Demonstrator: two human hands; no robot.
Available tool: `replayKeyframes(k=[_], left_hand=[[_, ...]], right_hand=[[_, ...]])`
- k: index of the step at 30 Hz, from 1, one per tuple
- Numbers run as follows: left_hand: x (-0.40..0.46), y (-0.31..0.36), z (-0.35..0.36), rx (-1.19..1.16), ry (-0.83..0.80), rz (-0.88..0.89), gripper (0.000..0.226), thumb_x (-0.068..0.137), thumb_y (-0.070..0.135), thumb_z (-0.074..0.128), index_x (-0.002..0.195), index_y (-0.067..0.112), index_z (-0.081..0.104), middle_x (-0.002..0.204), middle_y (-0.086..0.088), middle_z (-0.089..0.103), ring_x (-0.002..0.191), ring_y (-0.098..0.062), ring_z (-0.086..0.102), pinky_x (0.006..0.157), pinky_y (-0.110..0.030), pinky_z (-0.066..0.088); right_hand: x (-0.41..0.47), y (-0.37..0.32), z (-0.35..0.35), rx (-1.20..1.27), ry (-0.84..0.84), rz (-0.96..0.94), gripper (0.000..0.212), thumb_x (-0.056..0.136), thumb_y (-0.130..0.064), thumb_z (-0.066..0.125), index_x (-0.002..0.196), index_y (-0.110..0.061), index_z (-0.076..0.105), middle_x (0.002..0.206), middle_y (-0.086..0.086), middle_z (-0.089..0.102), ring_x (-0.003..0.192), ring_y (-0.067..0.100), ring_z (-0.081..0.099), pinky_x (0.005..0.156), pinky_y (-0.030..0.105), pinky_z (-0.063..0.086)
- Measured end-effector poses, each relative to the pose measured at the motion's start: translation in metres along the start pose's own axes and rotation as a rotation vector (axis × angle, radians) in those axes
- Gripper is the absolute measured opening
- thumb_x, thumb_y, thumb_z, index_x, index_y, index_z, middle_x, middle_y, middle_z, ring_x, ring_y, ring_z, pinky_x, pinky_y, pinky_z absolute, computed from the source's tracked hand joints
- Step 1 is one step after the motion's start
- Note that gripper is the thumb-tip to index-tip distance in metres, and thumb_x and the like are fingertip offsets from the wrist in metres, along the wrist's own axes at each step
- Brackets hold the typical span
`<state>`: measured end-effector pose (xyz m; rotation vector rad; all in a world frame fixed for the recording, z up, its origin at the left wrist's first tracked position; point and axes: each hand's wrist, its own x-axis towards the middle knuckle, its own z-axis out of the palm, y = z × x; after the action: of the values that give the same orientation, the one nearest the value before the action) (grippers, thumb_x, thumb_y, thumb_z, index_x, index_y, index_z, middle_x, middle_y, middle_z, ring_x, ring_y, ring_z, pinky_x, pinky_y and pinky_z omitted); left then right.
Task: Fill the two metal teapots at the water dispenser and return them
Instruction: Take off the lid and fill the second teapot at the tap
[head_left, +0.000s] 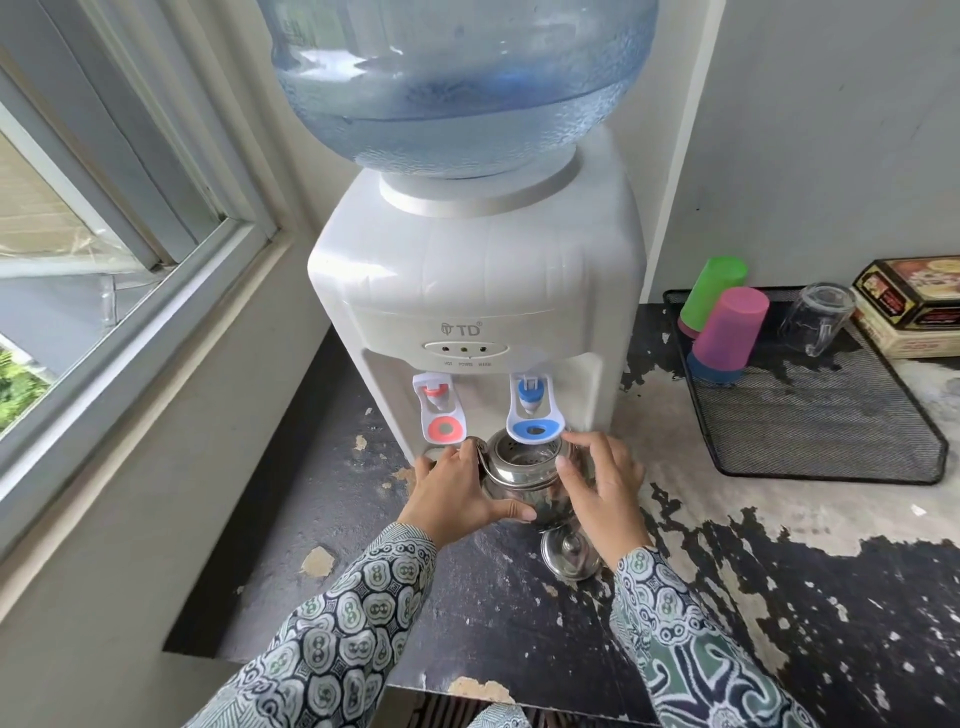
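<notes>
Left hand (451, 492) grips the teapot (524, 478) at its handle side, thumb along the lower body. Right hand (602, 480) rests on the opposite side, fingers spread and lightly curved against the metal. Teapot stands upright, mouth open upward, directly under the blue tap (532, 410) of the water dispenser (467, 291); spout direction cannot be told. Lid (570, 556) lies on the counter (467, 613) just in front. Counter is dark with peeling paint. Window (104, 249) at left; mesh tray (831, 415) with cups (727, 332) at right.

One teapot (524, 470), one lid (570, 555), two taps (440, 415), three cups (727, 332).
</notes>
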<state>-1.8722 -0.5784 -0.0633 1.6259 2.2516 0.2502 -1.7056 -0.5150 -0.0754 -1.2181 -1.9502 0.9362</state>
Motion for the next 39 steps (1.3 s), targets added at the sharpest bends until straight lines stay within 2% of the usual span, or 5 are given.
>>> replayKeyframes(k=[4, 12, 25, 35, 39], left_hand=[[-0.001, 0.001, -0.001, 0.002, -0.003, -0.006, 0.1, 0.042, 0.089, 0.048, 0.104, 0.011, 0.041, 0.104, -0.002, 0.054, 0.104, -0.021, 0.048, 0.103, -0.045, 0.028], [0.001, -0.001, 0.001, 0.004, 0.003, 0.0, 0.109, 0.037, 0.093, 0.041, 0.109, 0.011, 0.041, 0.107, -0.002, 0.055, 0.106, -0.02, 0.049, 0.104, -0.047, 0.028], [0.001, -0.002, 0.002, 0.0, 0.008, -0.008, 0.101, 0.04, 0.091, 0.047, 0.103, 0.011, 0.041, 0.102, 0.0, 0.054, 0.103, -0.02, 0.049, 0.101, -0.045, 0.029], [-0.001, -0.004, 0.005, -0.029, 0.004, -0.027, 0.099, 0.045, 0.087, 0.055, 0.108, 0.011, 0.042, 0.103, -0.001, 0.054, 0.105, -0.021, 0.049, 0.101, -0.046, 0.028], [0.0, -0.002, 0.005, -0.016, 0.013, -0.009, 0.098, 0.046, 0.087, 0.054, 0.106, 0.012, 0.041, 0.101, 0.0, 0.054, 0.102, -0.02, 0.049, 0.096, -0.041, 0.028]], right_hand=[[0.01, -0.022, -0.011, 0.129, 0.087, -0.011, 0.014, 0.088, -0.023, 0.055, 0.083, -0.012, 0.062, 0.087, -0.015, 0.042, 0.091, 0.004, 0.027, 0.086, 0.038, 0.033], [0.025, -0.052, -0.025, 0.282, 0.001, -0.005, 0.04, 0.09, -0.027, 0.05, 0.052, -0.024, 0.037, 0.067, -0.003, 0.039, 0.065, 0.01, 0.039, 0.063, 0.022, 0.03], [0.013, -0.05, -0.023, 0.362, -0.094, 0.101, 0.023, 0.09, -0.021, 0.052, 0.073, -0.006, 0.052, 0.063, -0.006, 0.036, 0.058, 0.007, 0.034, 0.057, 0.02, 0.028], [0.019, -0.025, 0.003, 0.124, 0.047, 0.059, 0.008, 0.082, -0.008, 0.061, 0.083, 0.0, 0.062, 0.092, 0.015, 0.056, 0.085, 0.023, 0.05, 0.079, 0.027, 0.039], [0.022, -0.022, 0.01, 0.068, 0.091, 0.067, 0.01, 0.079, -0.003, 0.063, 0.09, -0.002, 0.065, 0.096, 0.007, 0.05, 0.096, 0.03, 0.052, 0.084, 0.032, 0.044]])
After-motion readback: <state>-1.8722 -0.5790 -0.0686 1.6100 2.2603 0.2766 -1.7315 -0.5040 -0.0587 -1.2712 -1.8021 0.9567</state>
